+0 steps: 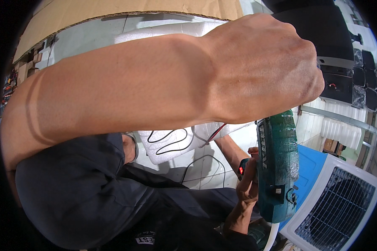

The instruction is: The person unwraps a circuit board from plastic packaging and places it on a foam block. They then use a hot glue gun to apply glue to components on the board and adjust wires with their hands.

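My left forearm stretches across the upper picture from the left. At its end my left hand (264, 69) is closed in a fist, back of the hand toward me; its fingers are hidden, so what it holds does not show. Lower right, my right hand (248, 184) is wrapped around the grip of a green glue gun (276, 167). A white stick (272, 237) bends out of the gun's rear, and a small red light glows beside the hand. Red and black wires (215, 133) run out beneath my left wrist.
White foam (167, 146) with a thin black cable lies below my forearm. Cardboard (125, 9) spans the far edge. Black cases (322, 42) stand at the far right, with black pieces in clear wrap beside them. A blue-and-white unit with a grille (339, 201) stands at the lower right.
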Demonstrator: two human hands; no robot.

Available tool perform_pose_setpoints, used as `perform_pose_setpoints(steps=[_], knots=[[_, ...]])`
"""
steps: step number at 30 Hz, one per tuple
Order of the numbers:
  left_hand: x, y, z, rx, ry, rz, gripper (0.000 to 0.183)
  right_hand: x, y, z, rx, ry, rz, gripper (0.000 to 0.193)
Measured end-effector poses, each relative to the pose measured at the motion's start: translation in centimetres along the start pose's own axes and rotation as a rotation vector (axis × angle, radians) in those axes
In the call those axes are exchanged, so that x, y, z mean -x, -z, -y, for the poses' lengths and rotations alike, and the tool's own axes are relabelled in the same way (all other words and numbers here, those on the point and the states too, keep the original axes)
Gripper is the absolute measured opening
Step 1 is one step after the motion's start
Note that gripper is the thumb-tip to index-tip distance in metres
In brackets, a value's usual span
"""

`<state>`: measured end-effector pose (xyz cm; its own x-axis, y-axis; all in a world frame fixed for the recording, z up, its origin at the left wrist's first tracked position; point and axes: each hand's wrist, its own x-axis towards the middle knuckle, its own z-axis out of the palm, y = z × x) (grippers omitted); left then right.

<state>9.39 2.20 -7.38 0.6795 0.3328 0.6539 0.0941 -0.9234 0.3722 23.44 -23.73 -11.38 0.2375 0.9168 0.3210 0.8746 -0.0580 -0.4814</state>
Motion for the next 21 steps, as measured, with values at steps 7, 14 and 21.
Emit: perform_pose_setpoints(steps=[7, 14, 21], knots=[[-0.6, 1.8, -0.3, 0.047, 0.036, 0.141, 0.009, 0.0, 0.2, -0.2, -0.003, -0.003, -0.011, 0.017], [0.1, 1.7, -0.8, -0.094, 0.008, 0.049, 0.009, 0.3, 0.2, -0.2, 0.019, -0.006, -0.007, 0.018], [-0.3, 1.9, 0.1, 0.074, 0.034, 0.133, 0.011, -0.1, 0.1, 0.2, 0.053, -0.039, -0.01, 0.017]])
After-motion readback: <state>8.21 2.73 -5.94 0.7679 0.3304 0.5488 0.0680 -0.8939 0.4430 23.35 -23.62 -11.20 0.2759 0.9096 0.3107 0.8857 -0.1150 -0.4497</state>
